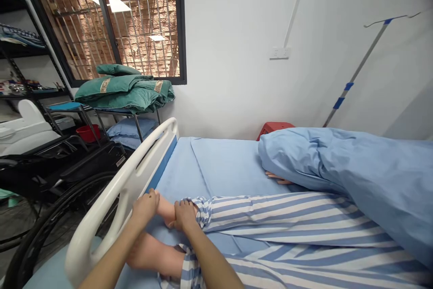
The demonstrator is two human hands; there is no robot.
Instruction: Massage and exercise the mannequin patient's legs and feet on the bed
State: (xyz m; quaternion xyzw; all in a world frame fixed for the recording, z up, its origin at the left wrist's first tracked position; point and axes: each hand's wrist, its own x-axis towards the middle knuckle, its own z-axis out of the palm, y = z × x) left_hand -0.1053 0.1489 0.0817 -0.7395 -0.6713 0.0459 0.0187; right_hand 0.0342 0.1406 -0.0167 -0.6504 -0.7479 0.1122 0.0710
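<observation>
On the bed lies a figure in blue-and-white striped trousers (270,212); whether it is a person or a manikin I cannot tell. My left hand (146,208) is closed around the toe end of the farther bare foot (165,209), close to the white bed end board (131,162). Just below the rolled trouser cuff (204,211), my right hand (185,214) wraps the same leg near the ankle. The nearer bare lower leg (162,259) rests on the sheet beneath my forearms. A light blue quilt (338,158) covers the upper legs, with the figure's fingers (277,177) showing at its edge.
A black wheelchair (67,167) stands left of the bed. Folded green bedding (125,90) sits on a chair under the window. At the back are a red stool (275,126) and an IV pole (355,72). Light blue sheet (226,162) stretches beyond the legs.
</observation>
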